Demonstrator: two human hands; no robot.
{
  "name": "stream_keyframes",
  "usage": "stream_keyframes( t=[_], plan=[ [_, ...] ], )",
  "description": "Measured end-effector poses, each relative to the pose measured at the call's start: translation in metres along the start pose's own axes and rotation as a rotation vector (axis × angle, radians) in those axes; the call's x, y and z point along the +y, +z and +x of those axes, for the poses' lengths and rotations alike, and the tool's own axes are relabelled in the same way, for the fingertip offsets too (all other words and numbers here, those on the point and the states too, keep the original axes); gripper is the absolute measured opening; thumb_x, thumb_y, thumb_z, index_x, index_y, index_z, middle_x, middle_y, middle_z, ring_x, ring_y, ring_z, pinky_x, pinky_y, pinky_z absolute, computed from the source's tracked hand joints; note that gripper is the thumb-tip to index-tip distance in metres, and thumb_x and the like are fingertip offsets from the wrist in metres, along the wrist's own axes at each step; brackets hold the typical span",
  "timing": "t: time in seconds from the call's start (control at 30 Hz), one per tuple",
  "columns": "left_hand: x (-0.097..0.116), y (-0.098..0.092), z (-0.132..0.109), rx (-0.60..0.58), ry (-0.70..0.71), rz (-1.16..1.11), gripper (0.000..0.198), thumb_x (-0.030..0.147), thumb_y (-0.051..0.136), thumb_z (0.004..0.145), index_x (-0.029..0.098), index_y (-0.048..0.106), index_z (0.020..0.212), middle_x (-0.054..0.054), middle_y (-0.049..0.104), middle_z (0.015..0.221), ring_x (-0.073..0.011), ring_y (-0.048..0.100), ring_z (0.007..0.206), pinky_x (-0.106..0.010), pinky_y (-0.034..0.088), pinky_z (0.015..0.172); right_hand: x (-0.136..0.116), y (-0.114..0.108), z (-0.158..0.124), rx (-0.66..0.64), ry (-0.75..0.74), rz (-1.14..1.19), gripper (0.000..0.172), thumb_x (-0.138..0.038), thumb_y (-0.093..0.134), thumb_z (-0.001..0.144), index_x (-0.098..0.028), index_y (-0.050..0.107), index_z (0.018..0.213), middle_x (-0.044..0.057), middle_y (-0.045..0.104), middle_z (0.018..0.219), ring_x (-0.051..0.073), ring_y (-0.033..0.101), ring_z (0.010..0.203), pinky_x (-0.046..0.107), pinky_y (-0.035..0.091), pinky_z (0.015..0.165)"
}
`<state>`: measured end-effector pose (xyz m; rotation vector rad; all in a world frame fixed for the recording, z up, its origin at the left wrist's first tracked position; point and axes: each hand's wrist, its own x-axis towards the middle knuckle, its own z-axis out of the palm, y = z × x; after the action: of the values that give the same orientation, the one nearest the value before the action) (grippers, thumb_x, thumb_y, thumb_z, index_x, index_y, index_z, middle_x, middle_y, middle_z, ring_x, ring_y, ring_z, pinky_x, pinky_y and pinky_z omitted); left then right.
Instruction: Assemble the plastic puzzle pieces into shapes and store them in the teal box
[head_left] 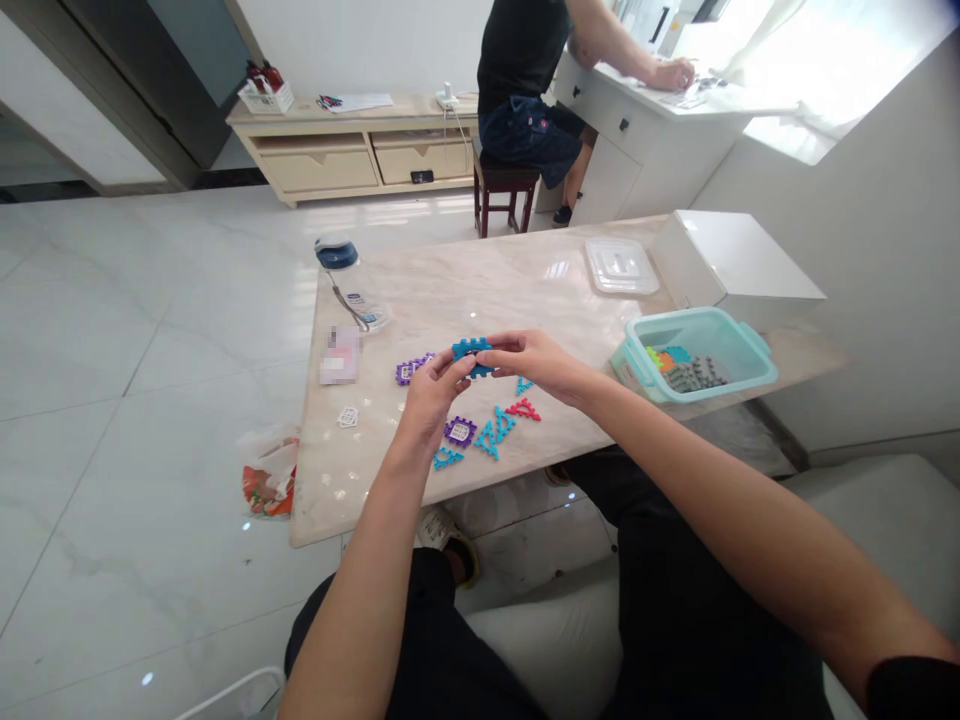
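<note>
Between my two hands, a blue toothed plastic building piece (472, 346) is held just above the table. My left hand (435, 390) grips its left side with bent fingers, and my right hand (529, 358) pinches its right side. Purple square pieces (409, 372) lie behind my left hand. Closer to me rests another purple square piece (460, 432) with a white patterned middle. Beside it are blue triangular pieces (487, 440) and a red triangular piece (523, 409). My fingers cover part of the held piece.
A turquoise tub (697, 390) with loose pieces stands at right, near a white box (750, 255) and a clear lid (621, 266). A bottle (360, 300), a pink packet (340, 355) and a white card (347, 417) lie left. Another person (525, 60) sits behind at a desk.
</note>
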<state>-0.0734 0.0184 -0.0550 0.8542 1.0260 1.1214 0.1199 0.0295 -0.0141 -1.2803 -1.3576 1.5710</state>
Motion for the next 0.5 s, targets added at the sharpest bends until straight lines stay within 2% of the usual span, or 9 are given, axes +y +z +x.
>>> stream_keyframes(
  t=[0.13,0.3,0.4,0.5],
  plan=[
    [0.005,0.000,0.000,-0.035,-0.022,-0.043,0.045,0.044,0.097,0.070,0.021,0.082,0.106,-0.008,0.080,0.120,-0.0239,0.069,0.115,-0.029,0.048,0.090,-0.002,0.001,0.001,-0.008,-0.004,0.053,0.030,-0.035,0.084,0.091,-0.017,0.080,0.114,0.010,0.081,0.121,0.023,0.074,0.114,0.036,0.065,0.098],
    [0.008,0.001,-0.001,-0.056,-0.031,-0.090,0.049,0.042,0.101,0.066,0.022,0.083,0.107,-0.006,0.080,0.118,-0.0207,0.069,0.110,-0.028,0.050,0.088,-0.001,0.008,0.008,0.043,-0.044,0.015,0.037,-0.039,0.086,0.088,-0.016,0.078,0.116,0.010,0.081,0.116,0.021,0.074,0.107,0.033,0.064,0.092],
    [0.010,0.000,-0.001,-0.004,-0.032,-0.100,0.051,0.040,0.104,0.061,0.022,0.082,0.104,-0.005,0.080,0.112,-0.0195,0.070,0.105,-0.027,0.050,0.084,-0.009,0.010,0.006,-0.002,-0.074,-0.120,0.046,-0.054,0.085,0.089,-0.018,0.078,0.116,0.007,0.082,0.106,0.022,0.072,0.107,0.036,0.063,0.092],
    [0.010,-0.003,0.004,0.076,-0.037,-0.110,0.051,0.034,0.105,0.058,0.022,0.081,0.101,-0.003,0.080,0.106,-0.0180,0.070,0.099,-0.025,0.051,0.080,-0.018,0.009,0.001,-0.013,-0.140,-0.335,0.051,-0.063,0.080,0.093,-0.022,0.077,0.123,0.001,0.080,0.105,0.022,0.067,0.115,0.042,0.059,0.101]
  ],
)
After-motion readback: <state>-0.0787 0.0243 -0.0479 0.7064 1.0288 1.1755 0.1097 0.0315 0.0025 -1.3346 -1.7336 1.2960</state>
